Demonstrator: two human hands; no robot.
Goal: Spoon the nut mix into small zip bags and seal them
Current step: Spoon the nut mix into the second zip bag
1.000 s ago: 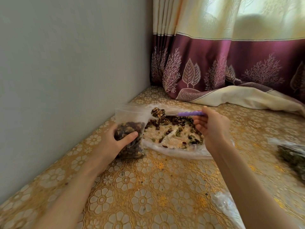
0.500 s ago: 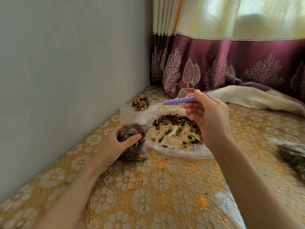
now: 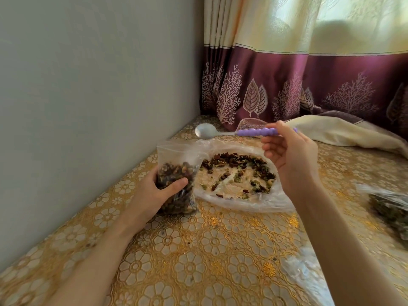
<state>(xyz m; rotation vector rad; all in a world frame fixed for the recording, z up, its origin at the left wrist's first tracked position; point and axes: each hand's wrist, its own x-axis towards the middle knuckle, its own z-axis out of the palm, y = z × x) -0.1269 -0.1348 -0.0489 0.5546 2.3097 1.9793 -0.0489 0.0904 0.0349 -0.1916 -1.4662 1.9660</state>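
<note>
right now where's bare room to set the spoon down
Bare cloth lies near you, between the two forearms, in front of the small bag and the big bag. Another strip runs along the wall behind the spoon. The right edge is crowded: a filled bag and loose plastic.

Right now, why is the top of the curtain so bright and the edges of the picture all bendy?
Head view: daylight shines through the pale curtain; the wide lens bends the wall and table edges; the spoon in the right hand looks sharp.
</note>
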